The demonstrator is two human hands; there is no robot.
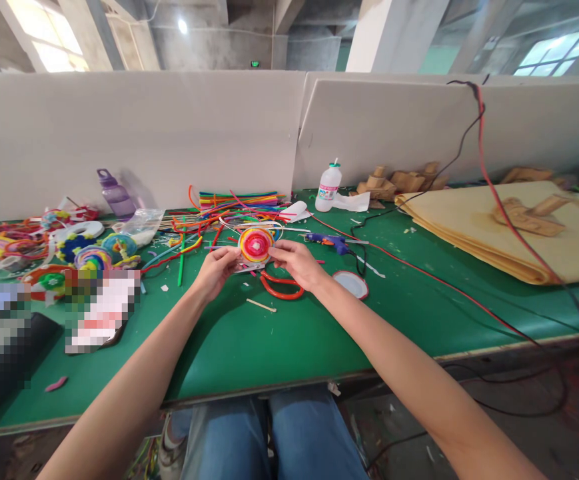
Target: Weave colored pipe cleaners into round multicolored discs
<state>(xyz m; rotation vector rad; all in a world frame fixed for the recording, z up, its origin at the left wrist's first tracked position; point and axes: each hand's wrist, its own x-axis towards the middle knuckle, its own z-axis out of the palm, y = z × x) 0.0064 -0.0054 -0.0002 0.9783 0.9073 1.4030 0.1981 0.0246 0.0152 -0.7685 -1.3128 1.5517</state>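
Between my two hands is a round disc of coiled pipe cleaners (256, 248), with red, orange and yellow rings and a pale centre. My left hand (219, 268) pinches its left edge, and my right hand (295, 261) pinches the right edge. The disc is held above the table, its face toward me. Below it lie red-handled scissors (283, 293), partly hidden by the disc and my right hand. A small wooden stick (261, 305) rests nearer to me. To the right are a blue glue gun (334, 244) and a white round lid (351, 285).
Loose pipe cleaners (239, 202) are heaped behind my hands. Finished coiled pieces (94, 259), a purple bottle (117, 193) and a blurred phone-like object (102, 313) are at left. A white bottle (328, 188), yellow sheets (459, 233) and a red cable (434, 283) are right.
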